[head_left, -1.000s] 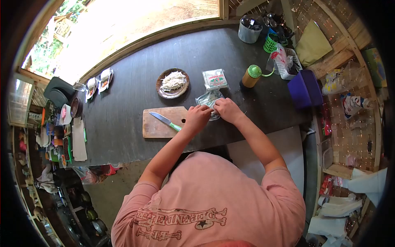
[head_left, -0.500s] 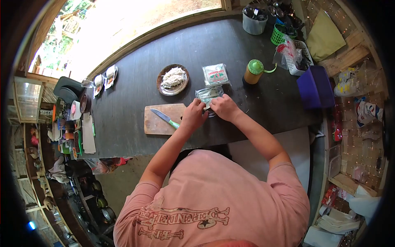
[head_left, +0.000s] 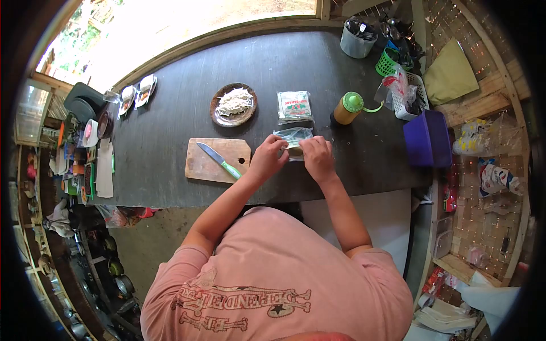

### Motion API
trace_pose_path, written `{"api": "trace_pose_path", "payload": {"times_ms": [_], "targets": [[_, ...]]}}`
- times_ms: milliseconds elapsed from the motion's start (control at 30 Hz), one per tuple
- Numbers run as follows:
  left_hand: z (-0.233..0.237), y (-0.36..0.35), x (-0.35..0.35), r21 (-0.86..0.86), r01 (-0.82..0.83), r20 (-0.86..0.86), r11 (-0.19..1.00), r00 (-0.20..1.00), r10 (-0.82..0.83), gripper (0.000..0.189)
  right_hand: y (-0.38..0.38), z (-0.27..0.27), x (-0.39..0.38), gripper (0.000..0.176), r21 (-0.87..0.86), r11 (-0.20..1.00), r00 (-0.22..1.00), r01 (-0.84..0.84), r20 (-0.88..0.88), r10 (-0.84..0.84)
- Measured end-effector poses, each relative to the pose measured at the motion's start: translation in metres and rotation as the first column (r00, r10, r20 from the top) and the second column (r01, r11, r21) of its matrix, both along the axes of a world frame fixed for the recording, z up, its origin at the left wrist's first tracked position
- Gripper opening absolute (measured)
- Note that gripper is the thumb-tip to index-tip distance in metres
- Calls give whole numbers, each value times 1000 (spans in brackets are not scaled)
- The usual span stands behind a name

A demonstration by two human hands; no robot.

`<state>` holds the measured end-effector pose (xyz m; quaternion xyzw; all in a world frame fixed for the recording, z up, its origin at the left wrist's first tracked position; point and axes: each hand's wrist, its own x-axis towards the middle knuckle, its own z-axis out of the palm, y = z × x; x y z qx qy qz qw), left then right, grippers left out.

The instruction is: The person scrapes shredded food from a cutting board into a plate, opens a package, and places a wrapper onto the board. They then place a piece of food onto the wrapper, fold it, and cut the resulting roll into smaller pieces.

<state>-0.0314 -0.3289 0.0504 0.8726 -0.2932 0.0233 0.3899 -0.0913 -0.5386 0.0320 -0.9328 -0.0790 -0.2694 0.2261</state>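
My left hand (head_left: 269,158) and my right hand (head_left: 318,157) are close together near the table's front edge. Between them is a clear plastic packet (head_left: 293,134) with pale sheets showing inside. The fingers of both hands are closed on its near end. Just beyond it lies a flat, clear-wrapped stack with a white, green and red printed label (head_left: 294,105). Left of my left hand is a wooden cutting board (head_left: 199,161), and a knife with a green handle (head_left: 219,161) rests across it. Farther back, a brown plate (head_left: 216,109) holds shredded white food (head_left: 235,103).
A sauce bottle with a green lid (head_left: 347,109) stands to the right of the packet. At the right edge are a purple container (head_left: 427,139), a white basket (head_left: 419,91) and a tub of cutlery (head_left: 358,42). Two wrapped items (head_left: 147,85) lie at the back left.
The right hand has shifted round to the packet's near right side, and more of the near end shows between the hands. The whole view has turned slightly.
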Motion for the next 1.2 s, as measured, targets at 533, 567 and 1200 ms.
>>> {"api": "trace_pose_path", "payload": {"times_ms": [533, 567, 1200], "targets": [[-8, -14, -6, -40, 103, -59, 994, 993, -105, 33, -5, 43, -14, 12, 213, 976, 998, 45, 35, -54], [-11, -17, -6, -46, 98, -59, 994, 993, -100, 33, -4, 48, -15, 11, 242, 970, 996, 17, 85, -39], [18, 120, -57, -285, -101, -571, 953, 817, -84, 18, 89, 12, -45, 29, 894, 440, 771, 80, -336, 541]]}}
